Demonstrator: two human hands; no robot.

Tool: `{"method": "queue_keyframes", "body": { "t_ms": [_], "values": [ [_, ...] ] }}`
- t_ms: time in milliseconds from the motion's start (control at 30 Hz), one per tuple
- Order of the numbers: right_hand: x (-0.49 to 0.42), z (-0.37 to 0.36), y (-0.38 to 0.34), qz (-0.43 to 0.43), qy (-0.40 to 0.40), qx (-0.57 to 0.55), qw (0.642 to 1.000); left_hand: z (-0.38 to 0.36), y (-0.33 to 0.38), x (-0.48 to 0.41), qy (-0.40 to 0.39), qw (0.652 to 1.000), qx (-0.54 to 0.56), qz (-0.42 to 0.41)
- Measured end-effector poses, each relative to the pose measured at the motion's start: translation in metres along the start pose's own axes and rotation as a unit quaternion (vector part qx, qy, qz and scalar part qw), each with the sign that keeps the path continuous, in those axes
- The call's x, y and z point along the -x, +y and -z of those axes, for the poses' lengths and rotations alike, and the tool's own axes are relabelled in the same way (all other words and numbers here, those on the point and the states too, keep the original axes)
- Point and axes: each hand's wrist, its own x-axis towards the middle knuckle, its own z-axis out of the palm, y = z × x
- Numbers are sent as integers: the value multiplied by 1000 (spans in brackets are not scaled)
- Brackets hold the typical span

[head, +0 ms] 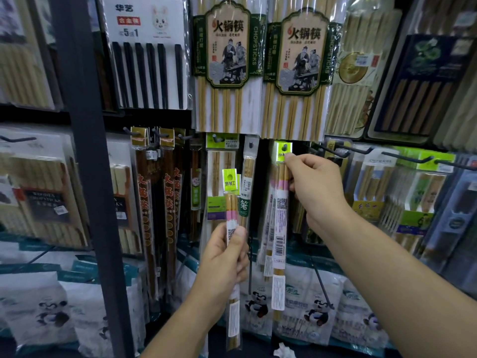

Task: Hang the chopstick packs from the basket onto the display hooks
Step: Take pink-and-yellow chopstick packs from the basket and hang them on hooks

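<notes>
My left hand (225,257) grips a narrow chopstick pack (230,202) with a lime-green header and pink band, held upright in front of the lower display row. My right hand (313,187) pinches the top of a matching pack (280,220) just under its green header (283,150), whose hole sits over a dark display hook. More packs of the same kind hang behind that one. The basket is out of view.
Large hot-pot chopstick packs (227,65) hang above. Dark red packs (157,202) hang at the left, beside a dark upright post (85,151). Several bare black hooks (346,149) stick out at the right. Panda-printed bags (304,306) stand below.
</notes>
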Motion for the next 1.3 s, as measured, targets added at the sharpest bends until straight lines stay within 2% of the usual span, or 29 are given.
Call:
{"method": "queue_keyframes", "body": {
  "t_ms": [200,500,700,800,967,1100,1300],
  "values": [
    [1,3,6,11,9,13,1000,2,3,0,5,997,59,41],
    [13,8,25,47,36,82,995,-2,6,4,12,1000,-9,2],
    [45,-3,29,78,-103,76,989,-8,7,6,-12,1000,-14,-1],
    [50,-6,27,79,-129,45,987,-11,8,7,-28,1000,-8,-4],
    [43,-6,22,63,-93,9,994,-13,8,7,-31,999,14,-14],
    [26,-1,14,55,-41,-6,998,-8,4,3,27,1000,10,-12],
    [6,0,7,46,-14,-7,999,-5,2,0,41,999,-16,-18]
  ]
}}
